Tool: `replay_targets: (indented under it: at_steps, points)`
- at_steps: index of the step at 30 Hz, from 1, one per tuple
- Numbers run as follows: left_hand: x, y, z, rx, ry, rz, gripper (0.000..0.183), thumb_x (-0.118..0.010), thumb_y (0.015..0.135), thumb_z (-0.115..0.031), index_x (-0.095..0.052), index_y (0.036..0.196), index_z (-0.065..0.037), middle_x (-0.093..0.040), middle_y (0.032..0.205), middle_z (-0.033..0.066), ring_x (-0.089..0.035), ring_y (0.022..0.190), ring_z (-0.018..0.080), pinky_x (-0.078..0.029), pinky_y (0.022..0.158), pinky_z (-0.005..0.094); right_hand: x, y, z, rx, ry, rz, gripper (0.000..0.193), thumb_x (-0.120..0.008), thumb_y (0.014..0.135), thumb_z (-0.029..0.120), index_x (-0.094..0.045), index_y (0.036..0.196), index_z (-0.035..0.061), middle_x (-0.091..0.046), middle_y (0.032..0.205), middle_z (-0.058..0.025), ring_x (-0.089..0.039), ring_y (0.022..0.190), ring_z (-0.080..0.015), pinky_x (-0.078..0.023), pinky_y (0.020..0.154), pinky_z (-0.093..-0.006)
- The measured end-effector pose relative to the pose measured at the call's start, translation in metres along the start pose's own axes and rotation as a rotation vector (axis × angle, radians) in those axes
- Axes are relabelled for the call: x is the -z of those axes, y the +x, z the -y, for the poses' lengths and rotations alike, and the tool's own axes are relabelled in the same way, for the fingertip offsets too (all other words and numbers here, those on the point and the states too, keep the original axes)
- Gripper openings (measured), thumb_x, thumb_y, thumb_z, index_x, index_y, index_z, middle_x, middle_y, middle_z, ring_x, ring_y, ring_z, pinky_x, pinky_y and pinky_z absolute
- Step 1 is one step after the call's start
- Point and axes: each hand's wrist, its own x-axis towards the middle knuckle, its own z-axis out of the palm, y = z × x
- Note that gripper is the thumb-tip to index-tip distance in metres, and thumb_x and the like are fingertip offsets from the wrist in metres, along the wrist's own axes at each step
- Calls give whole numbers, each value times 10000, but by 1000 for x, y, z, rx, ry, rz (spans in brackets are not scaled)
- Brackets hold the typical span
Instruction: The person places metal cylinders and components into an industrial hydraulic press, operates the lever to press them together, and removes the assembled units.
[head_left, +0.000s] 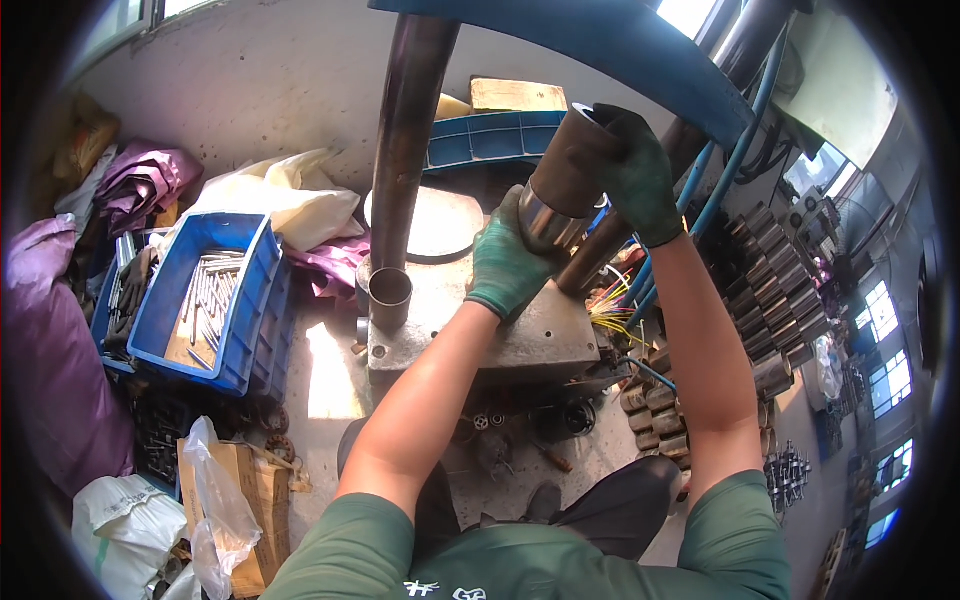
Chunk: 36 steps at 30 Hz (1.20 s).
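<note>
Both of my hands wear green work gloves with dark fingers. Between them they hold a metal cylinder sleeve (562, 168), tilted above the machine table (500, 335). Its upper part is dull grey-brown and its lower part is shiny. My left hand (512, 260) is closed around the shiny lower end from the left. Up at the other end, my right hand (640, 180) grips the sleeve from the right, its fingers partly out of sight behind it. A short open tube (390, 292) stands on the table's left corner, at the foot of a dark steel column (405, 150).
Overhead crosses a blue machine beam (590, 40). A blue crate (262, 320) of thin metal rods stands left, near purple sheeting (60, 360) and a cardboard box (262, 500). Many metal sleeves (770, 290) are stacked at right, beyond blue hoses and loose wires (612, 312).
</note>
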Motion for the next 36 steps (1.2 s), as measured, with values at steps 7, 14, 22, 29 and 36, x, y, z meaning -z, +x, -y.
replay_targets:
  at_steps: [7,14,22,29,36]
  points:
    - [-5,0,-2,-15,30,41,1094,-989,658,-299,-370,1539,-101,-653,1340,237,-692,1195,400,-579,1017,471,0,-20,-13,115,-234,46,561,-923,813,237,-703,1279,16,-707,1288,-199,-692,1187,-344,-568,1023,-414]
    - [-1,-1,-6,-38,45,57,1087,-985,674,-303,-370,1539,-68,-647,1332,250,-691,1188,414,-579,1013,472,2,-26,7,215,-357,127,622,-887,849,381,-694,1301,1,-711,1303,-214,-671,1210,-387,-551,1055,-442]
    - [15,-20,36,-277,270,-144,946,-955,733,-272,-474,1501,2,-617,1360,223,-596,1286,412,-500,1092,472,26,-43,25,291,-446,168,629,-850,884,295,-614,1408,40,-683,1358,-181,-655,1252,-389,-549,1086,-464]
    - [112,-52,50,-116,537,-370,844,-894,773,-279,-490,1474,-34,-567,1387,245,-529,1317,443,-428,1134,536,157,-156,55,168,-624,514,272,-727,853,37,-749,1123,70,-743,1077,-129,-696,1029,-372,-551,965,-453]
    - [126,-91,71,344,664,-133,1138,-981,642,-455,-443,1571,-75,-559,1497,213,-504,1419,405,-400,1192,562,268,-266,69,-484,-697,1034,456,-690,957,474,-780,1098,50,-740,1153,-168,-688,1101,-391,-543,970,-488]
